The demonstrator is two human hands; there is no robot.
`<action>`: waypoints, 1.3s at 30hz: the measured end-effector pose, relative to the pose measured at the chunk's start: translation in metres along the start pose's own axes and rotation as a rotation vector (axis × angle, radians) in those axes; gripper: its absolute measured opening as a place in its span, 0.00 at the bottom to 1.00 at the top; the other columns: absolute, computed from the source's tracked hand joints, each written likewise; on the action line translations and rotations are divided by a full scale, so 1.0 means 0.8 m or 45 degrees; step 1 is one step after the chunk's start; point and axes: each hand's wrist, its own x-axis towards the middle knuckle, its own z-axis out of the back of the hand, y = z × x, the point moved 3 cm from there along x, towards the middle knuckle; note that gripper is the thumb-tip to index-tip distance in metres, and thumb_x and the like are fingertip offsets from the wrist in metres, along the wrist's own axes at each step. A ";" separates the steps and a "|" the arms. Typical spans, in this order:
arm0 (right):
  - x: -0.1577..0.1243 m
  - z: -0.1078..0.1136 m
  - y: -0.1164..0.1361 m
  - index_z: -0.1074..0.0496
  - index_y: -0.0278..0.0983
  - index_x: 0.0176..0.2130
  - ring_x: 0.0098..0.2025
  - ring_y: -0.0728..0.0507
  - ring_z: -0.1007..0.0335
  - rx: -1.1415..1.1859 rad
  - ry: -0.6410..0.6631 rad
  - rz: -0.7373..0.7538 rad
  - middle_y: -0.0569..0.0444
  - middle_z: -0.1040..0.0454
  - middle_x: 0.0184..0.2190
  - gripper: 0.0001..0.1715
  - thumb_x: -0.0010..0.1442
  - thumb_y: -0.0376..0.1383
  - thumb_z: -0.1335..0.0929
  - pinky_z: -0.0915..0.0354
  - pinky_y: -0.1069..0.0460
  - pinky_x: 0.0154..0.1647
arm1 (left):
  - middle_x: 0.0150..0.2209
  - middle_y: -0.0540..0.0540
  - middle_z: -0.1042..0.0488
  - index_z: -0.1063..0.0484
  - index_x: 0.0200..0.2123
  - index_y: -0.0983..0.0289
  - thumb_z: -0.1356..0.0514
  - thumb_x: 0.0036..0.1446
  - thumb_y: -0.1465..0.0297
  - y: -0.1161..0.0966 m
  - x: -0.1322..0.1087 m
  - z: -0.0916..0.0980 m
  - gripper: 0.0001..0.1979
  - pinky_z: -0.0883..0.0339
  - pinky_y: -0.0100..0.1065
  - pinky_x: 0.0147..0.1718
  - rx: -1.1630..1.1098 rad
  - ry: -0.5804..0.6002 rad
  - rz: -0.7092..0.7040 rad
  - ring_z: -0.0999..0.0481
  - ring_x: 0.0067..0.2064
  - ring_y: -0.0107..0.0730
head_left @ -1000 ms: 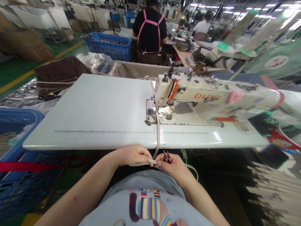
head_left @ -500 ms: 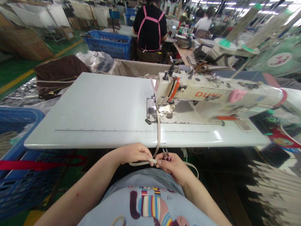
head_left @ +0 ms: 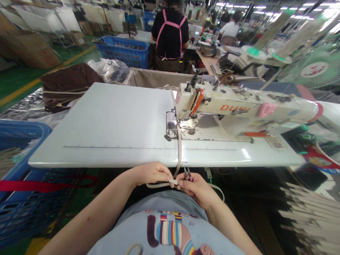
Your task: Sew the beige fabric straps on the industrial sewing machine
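Observation:
A narrow beige strap [head_left: 180, 148] runs from under the sewing machine's [head_left: 225, 104] presser foot, over the table's front edge and down to my hands. In front of my apron, my left hand [head_left: 156, 173] pinches a short pale section of it between thumb and fingers. My right hand [head_left: 196, 186] is closed too, its thumb and finger gripping the other side of that same section. A pair of thread snips [head_left: 187, 174] is tucked in my right hand, blades pointing up. Loops of strap hang out to both sides; my fingers hide part of it.
The white sewing table [head_left: 114, 120] has a printed ruler line near its front edge. On the left stands a blue plastic crate [head_left: 23, 205] with a red band. A bundle of beige strips [head_left: 310, 216] lies at right. A person [head_left: 171, 33] sits ahead beside another blue crate [head_left: 124, 53].
The view has shifted very slightly. Both hands keep their hold on the strap, and the snips stay in my right hand.

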 end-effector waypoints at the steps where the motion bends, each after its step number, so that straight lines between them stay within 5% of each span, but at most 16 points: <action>1: 0.001 0.001 -0.001 0.19 0.33 0.35 0.21 0.56 0.53 0.005 0.001 0.002 0.54 0.25 0.27 0.20 0.50 0.45 0.17 0.65 0.54 0.22 | 0.45 0.52 0.14 0.15 0.40 0.61 0.38 0.63 0.62 0.001 0.000 0.000 0.13 0.33 0.31 0.52 0.012 -0.001 -0.005 0.19 0.49 0.38; 9: 0.003 0.009 -0.005 0.20 0.33 0.34 0.21 0.56 0.53 0.053 -0.063 0.002 0.54 0.26 0.25 0.23 0.48 0.46 0.17 0.66 0.55 0.21 | 0.29 0.47 0.29 0.19 0.50 0.63 0.33 0.60 0.61 0.008 -0.008 0.011 0.17 0.42 0.28 0.31 0.118 -0.014 0.020 0.34 0.29 0.25; 13: 0.000 0.007 -0.001 0.21 0.32 0.31 0.21 0.56 0.52 0.088 -0.096 0.004 0.55 0.27 0.25 0.22 0.46 0.45 0.17 0.65 0.56 0.21 | 0.33 0.48 0.28 0.21 0.52 0.63 0.32 0.59 0.66 0.000 -0.018 0.018 0.18 0.38 0.28 0.35 0.076 0.010 -0.038 0.31 0.32 0.26; 23: 0.005 0.012 -0.003 0.21 0.32 0.33 0.20 0.58 0.53 0.067 -0.113 0.022 0.55 0.26 0.26 0.23 0.48 0.46 0.17 0.64 0.56 0.20 | 0.44 0.56 0.18 0.18 0.48 0.64 0.35 0.60 0.64 -0.001 -0.021 0.029 0.15 0.30 0.32 0.44 0.262 -0.212 -0.130 0.21 0.44 0.36; 39: 0.003 0.011 -0.003 0.21 0.32 0.32 0.19 0.58 0.54 0.079 -0.115 -0.022 0.55 0.26 0.24 0.28 0.41 0.49 0.15 0.64 0.56 0.20 | 0.44 0.56 0.18 0.16 0.48 0.63 0.36 0.59 0.66 0.007 -0.019 0.028 0.15 0.31 0.32 0.43 0.338 -0.254 -0.112 0.21 0.44 0.37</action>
